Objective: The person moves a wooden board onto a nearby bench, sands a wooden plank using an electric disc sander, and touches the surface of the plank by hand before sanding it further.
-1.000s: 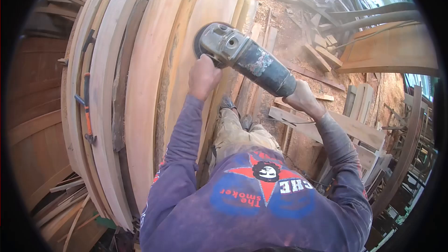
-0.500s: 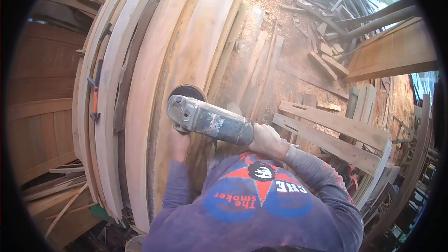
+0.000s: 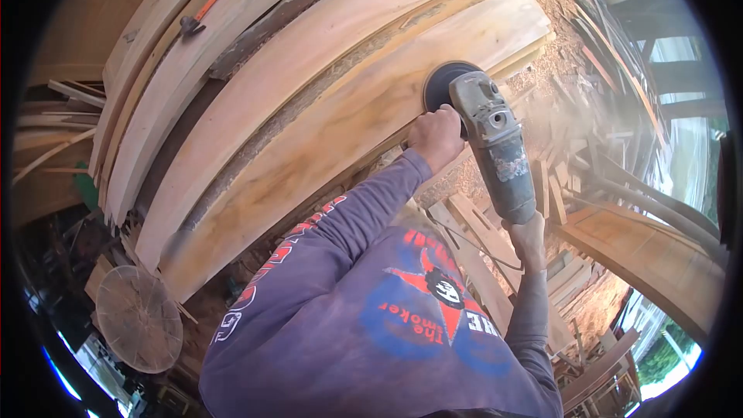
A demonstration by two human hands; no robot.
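Note:
My left hand (image 3: 437, 139) is closed near the front of an angle grinder (image 3: 507, 166), by its head; the side handle is mostly hidden under the fingers. My right hand (image 3: 528, 238) wraps around the grinder's rear end. The round dark disc (image 3: 438, 87) rests on or just above a long, wide wooden board (image 3: 325, 147), close to its near edge and towards its far end. Whether the disc is spinning, I cannot tell.
More curved planks (image 3: 232, 120) lie alongside the board. A hammer with an orange handle (image 3: 213, 0) rests on them. A round, pale disc-like object (image 3: 139, 319) stands at lower left. A wooden panel (image 3: 631, 251) is at right, with sawdust and offcuts around.
My view has turned, so the boards now slant across it. Both hands have carried the grinder along the board towards its far end, and the tool's body points more towards me.

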